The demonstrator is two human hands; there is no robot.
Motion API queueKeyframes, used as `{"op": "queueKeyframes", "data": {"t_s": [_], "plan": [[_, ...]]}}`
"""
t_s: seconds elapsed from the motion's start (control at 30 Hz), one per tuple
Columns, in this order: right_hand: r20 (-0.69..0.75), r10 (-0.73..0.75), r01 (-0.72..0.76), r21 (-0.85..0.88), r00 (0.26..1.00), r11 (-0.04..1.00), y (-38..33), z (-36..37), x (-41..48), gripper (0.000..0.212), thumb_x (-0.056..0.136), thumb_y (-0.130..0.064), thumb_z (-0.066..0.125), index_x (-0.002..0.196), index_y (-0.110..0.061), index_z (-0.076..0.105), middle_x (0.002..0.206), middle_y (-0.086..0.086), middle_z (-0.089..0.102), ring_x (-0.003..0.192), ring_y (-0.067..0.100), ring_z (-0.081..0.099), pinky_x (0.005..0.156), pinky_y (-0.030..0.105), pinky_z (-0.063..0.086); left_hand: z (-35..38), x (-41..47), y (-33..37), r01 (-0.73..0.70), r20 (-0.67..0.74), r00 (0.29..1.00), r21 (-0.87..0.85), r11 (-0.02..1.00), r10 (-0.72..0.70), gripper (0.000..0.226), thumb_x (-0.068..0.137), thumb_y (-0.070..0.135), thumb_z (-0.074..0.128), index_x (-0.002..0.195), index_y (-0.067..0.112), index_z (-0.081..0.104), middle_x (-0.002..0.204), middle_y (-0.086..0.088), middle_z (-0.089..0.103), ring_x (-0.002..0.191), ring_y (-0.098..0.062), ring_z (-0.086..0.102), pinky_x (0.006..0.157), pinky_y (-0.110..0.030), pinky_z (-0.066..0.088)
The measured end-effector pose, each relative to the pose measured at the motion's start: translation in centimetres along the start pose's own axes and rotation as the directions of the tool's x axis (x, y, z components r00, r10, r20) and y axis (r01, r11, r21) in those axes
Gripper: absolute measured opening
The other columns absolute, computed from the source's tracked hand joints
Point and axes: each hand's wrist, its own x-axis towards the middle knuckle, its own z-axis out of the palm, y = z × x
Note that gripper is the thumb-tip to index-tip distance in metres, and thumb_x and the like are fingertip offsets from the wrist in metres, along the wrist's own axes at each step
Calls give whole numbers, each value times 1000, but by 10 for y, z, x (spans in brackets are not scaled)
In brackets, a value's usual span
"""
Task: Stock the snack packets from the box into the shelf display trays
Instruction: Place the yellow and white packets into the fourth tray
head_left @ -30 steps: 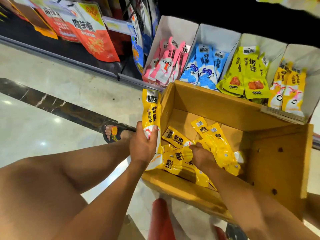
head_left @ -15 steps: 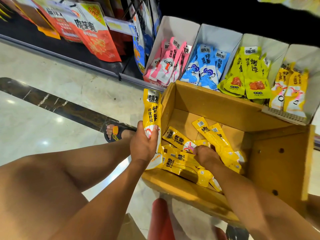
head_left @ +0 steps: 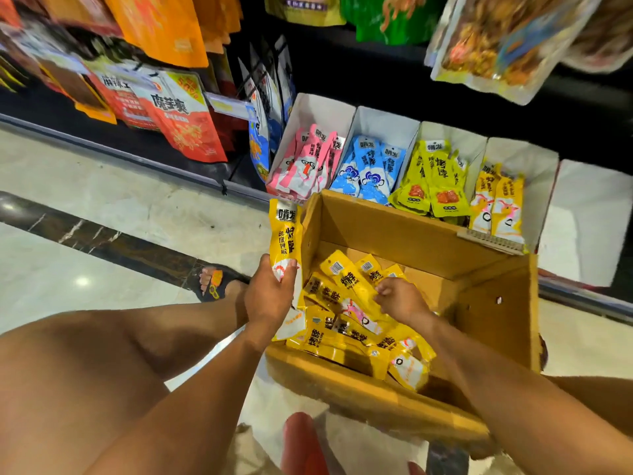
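Head view: left grip [head_left: 270,296] holds yellow packets [head_left: 286,234] beside box [head_left: 394,231].

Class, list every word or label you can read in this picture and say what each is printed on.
"啃发": top of the yellow packet held in the left hand; also on the pink packets and the blue packets.
"烤脖": the lime packets.
"魔芋爽": the large red bag.
Too small or blurred to read: the price tag, the barcode labels on packets in the box.
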Motion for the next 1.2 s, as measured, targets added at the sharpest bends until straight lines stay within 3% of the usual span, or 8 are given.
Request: {"op": "queueKeyframes", "data": {"t_s": [0.2, 0.37, 0.53, 0.6, 0.7, 0.87, 1.03, 1.2], "plan": [[-26, -86, 89, 159, 996, 983, -67, -83, -48, 13, 91, -7, 70, 86, -13, 60, 69, 6, 63, 46, 8, 56, 45, 17, 42, -5, 0, 49, -112, 59, 990, -191, 975, 125, 28, 100, 47, 59, 117, 26, 59, 94, 10, 69, 88, -19, 69, 76, -38, 55], [-108, -132, 160, 306, 985, 939, -106, -152, -82, 18, 88, -2, 71, 81, -14, 61, 69, 5, 62, 49, 12, 54, 52, 24, 45, -6, 0, 109, -197, 160, 953, -315, 928, 257, 32, 101, 38, 62, 132, 30, 58, 109, 20, 70, 102, 0, 67, 83, -17, 52], [-244, -149, 244, 426, 958, 871, -121, -214, -114, 14, 86, -4, 73, 80, -13, 64, 58, -3, 57, 40, 2, 49, 39, 14, 37, -19, -2, 183, -228, 230, 911, -411, 883, 343, 24, 105, 26, 57, 128, 28, 52, 112, 16, 64, 102, -2, 64, 86, -24, 50], [-274, -156, 273, 466, 949, 842, -118, -229, -116, 13, 86, -8, 74, 83, -13, 63, 58, -1, 57, 48, 9, 51, 44, 18, 39, -15, 3, 203, -220, 259, 896, -446, 868, 360, 23, 105, 21, 57, 127, 17, 58, 106, 7, 69, 93, -8, 70, 70, -17, 53], [-305, -148, 298, 533, 941, 792, -107, -240, -112, 16, 88, -18, 75, 83, -21, 60, 68, -5, 63, 64, 12, 59, 59, 26, 46, -1, 10, 227, -204, 338, 868, -428, 881, 365, 21, 102, 24, 62, 122, 18, 63, 104, 0, 74, 93, -18, 70, 75, -23, 53], [-271, -134, 276, 602, 953, 749, -102, -239, -95, 14, 91, -24, 72, 85, -23, 61, 67, -12, 67, 73, 11, 61, 73, 36, 48, 34, 12, 256, -55, 462, 821, -519, 853, 334, 13, 97, 13, 68, 110, 15, 65, 93, 6, 77, 78, -1, 73, 67, -17, 55], [-305, -95, 277, 637, 948, 720, -95, -237, -80, 4, 94, -18, 68, 94, -19, 64, 71, -12, 70, 57, -4, 61, 61, 20, 49, 72, 31, 266, 121, 568, 780, -549, 827, 263, 39, 84, 16, 83, 121, 13, 69, 112, -10, 77, 103, -33, 75, 97, -56, 56], [-376, -33, 257, 564, 926, 785, -84, -238, -61, 34, 88, -25, 76, 116, -27, 58, 106, -9, 70, 95, 12, 68, 73, 28, 53, 97, 44, 266, 141, 557, 798, -545, 827, 231, 31, 88, 16, 79, 118, 19, 70, 107, -3, 79, 97, -27, 77, 93, -53, 59]]}}
